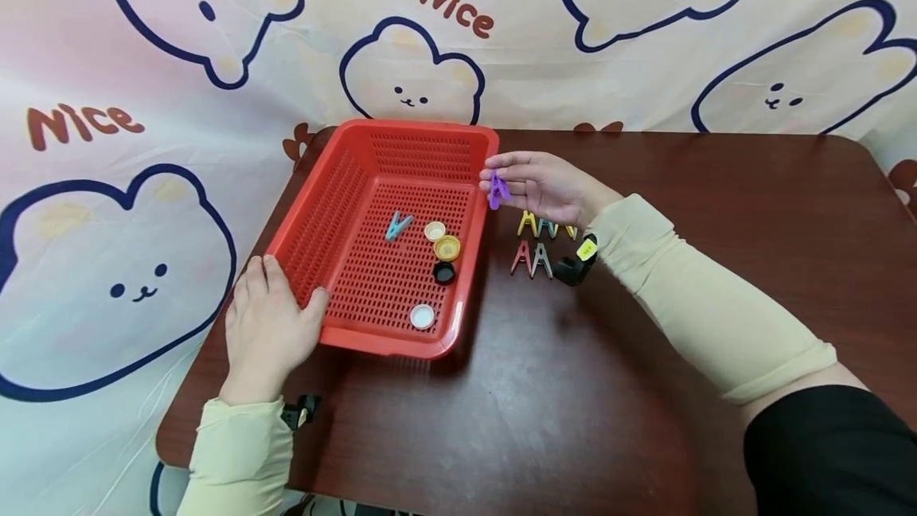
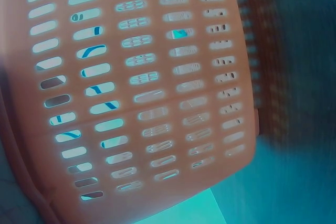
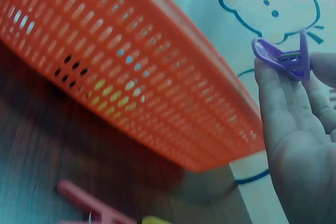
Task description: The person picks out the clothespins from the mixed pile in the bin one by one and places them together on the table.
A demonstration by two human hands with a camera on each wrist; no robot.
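A red plastic basket (image 1: 401,349) stands on the table; its perforated wall fills much of both wrist views. My left hand (image 1: 271,323) holds the rim at the near left corner, thumb toward the inside; it is out of sight in the left wrist view. Just beyond the right rim my right hand (image 1: 548,184) pinches a purple clothespin (image 1: 497,190) between thumb and fingertips, also seen as a purple clothespin (image 3: 287,61) in the right wrist view. Inside the basket lie a blue clothespin (image 1: 397,225) and several bottle caps, among them a white cap (image 1: 422,316).
Below my right hand several clothespins stand on the table, including a yellow one (image 1: 527,223), a pink one (image 1: 522,258) and a grey one (image 1: 541,260). The brown table (image 1: 573,420) extends to the right. A patterned cloth (image 1: 530,78) hangs behind it.
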